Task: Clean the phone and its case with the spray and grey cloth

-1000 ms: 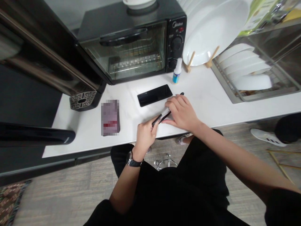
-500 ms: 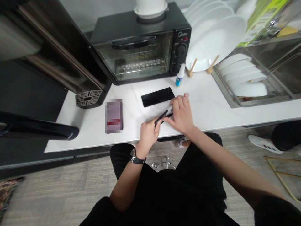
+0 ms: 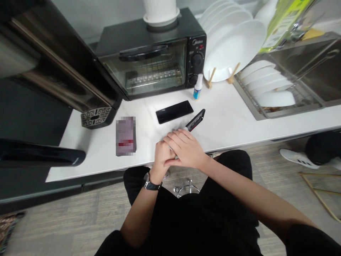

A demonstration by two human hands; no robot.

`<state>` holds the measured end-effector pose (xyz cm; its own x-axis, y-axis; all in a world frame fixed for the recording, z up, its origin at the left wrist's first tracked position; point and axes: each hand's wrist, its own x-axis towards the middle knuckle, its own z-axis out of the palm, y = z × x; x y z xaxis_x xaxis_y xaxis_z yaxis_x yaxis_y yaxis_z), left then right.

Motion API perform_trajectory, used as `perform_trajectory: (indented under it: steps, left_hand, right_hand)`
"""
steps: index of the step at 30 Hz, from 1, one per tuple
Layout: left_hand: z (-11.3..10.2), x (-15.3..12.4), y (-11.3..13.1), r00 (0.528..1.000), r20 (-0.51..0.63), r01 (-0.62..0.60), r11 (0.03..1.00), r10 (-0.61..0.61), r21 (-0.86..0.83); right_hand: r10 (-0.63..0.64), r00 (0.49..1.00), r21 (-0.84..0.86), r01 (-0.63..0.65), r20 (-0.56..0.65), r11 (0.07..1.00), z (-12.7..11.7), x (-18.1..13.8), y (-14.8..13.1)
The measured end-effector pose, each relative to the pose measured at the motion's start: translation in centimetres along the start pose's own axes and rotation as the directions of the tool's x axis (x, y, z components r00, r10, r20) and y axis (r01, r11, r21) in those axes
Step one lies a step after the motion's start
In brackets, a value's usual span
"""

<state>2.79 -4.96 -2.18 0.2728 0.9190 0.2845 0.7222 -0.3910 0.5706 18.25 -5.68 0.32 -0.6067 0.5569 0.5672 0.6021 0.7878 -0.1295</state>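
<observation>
My left hand is closed around the near end of a dark smartphone, tilted up over the counter edge. Across the phone lies my right hand, fingers together, hiding its lower part and overlapping my left fingers. A bit of pale, thin wipe shows under the right fingers; most of it is hidden. Just beyond the hands a second black phone lies flat, screen up. A small spray bottle with a white top and blue label stands upright behind it.
A blurred purple box lies on the white counter to the left. Behind stand a black toaster oven and plates in a wooden rack. A sink with dishes is right; a dark drinks machine is left.
My right hand has slid down and left along the phone onto my left hand, uncovering the phone's far end. The whole view has shifted slightly.
</observation>
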Motion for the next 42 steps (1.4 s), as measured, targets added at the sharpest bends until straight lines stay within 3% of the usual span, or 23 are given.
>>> perform_trajectory:
  steps: [7, 14, 18, 22, 25, 28, 34, 37, 42]
  left_hand:
    - [-1.1, -0.3, 1.4, 0.996, -0.076, -0.050, 0.998, 0.046, -0.043]
    - [-1.2, 0.1, 2.7, 0.992, -0.064, 0.106, 0.993, -0.109, -0.053]
    - [-1.1, 0.2, 2.8, 0.987, -0.071, 0.140, 0.990, -0.142, -0.031]
    - [-0.7, 0.0, 2.5, 0.994, -0.082, 0.068, 0.994, -0.075, -0.082]
    - [-0.6, -0.2, 2.4, 0.996, -0.088, -0.009, 0.993, -0.001, -0.114]
    - [-0.5, -0.3, 2.2, 0.995, -0.094, -0.050, 0.996, 0.043, -0.080]
    - [0.1, -0.6, 0.6, 0.979, -0.088, -0.177, 0.982, 0.182, 0.060]
    - [0.0, -0.7, 0.3, 0.972, -0.091, -0.213, 0.976, 0.217, 0.055]
    - [-0.7, -0.7, 1.2, 0.988, -0.071, -0.131, 0.990, 0.135, 0.061]
  right_hand:
    - [-0.014, 0.999, -0.090, 0.019, 0.050, 0.996, -1.2, -0.1, 4.4]
    - [0.018, 0.999, -0.146, -0.023, -0.038, 0.989, -2.4, 0.6, 9.6]
    - [0.109, 0.991, -0.120, -0.117, -0.073, 0.986, -2.5, 0.6, 11.1]
    - [0.240, 0.960, -0.040, -0.248, -0.144, 0.968, -2.4, 0.2, 10.6]
    - [0.264, 0.941, -0.019, -0.274, -0.211, 0.962, -2.3, 0.2, 9.1]
    - [0.231, 0.948, 0.013, -0.234, -0.218, 0.972, -1.7, 0.3, 6.2]
    - [0.087, 0.989, 0.085, -0.077, -0.121, 0.993, -0.3, 0.1, 0.0]
    - [0.009, 0.996, 0.031, -0.006, -0.085, 0.999, -0.5, -0.2, 0.1]
    - [-0.033, 0.997, -0.039, 0.030, -0.075, 0.999, -1.5, -0.7, 3.2]
